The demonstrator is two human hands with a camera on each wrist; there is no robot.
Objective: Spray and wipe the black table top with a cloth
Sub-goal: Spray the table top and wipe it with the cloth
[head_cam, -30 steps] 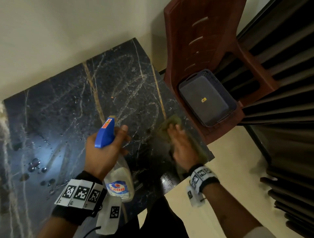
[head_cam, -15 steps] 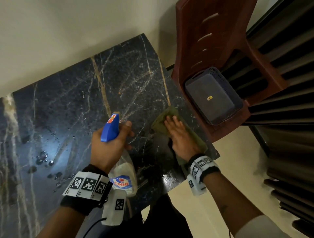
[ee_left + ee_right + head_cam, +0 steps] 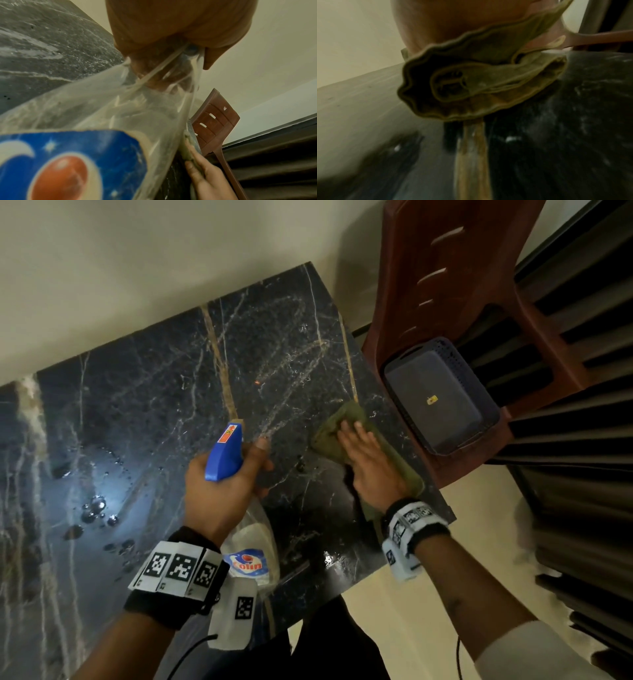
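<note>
Right fingers (image 3: 356,430) lay flat, pressing cloth (image 3: 346,436) on table top (image 3: 154,392); my left hand (image 3: 219,491) gripped spray bottle (image 3: 224,453). Unwiped wet droplets lay left of fingertips; cloth's long axis ran along table's right edge

The scene is seen from head height, looking steeply down onto the black marble worktop (image 3: 144,412). The left wrist view is jammed right up against the spray bottle (image 3: 96,121), aimed past it toward the brown plastic chair (image 3: 214,121). The right wrist view sits low over the worktop, tight behind the green cloth (image 3: 479,83). Cloth and chair are shared with the head view.
</note>
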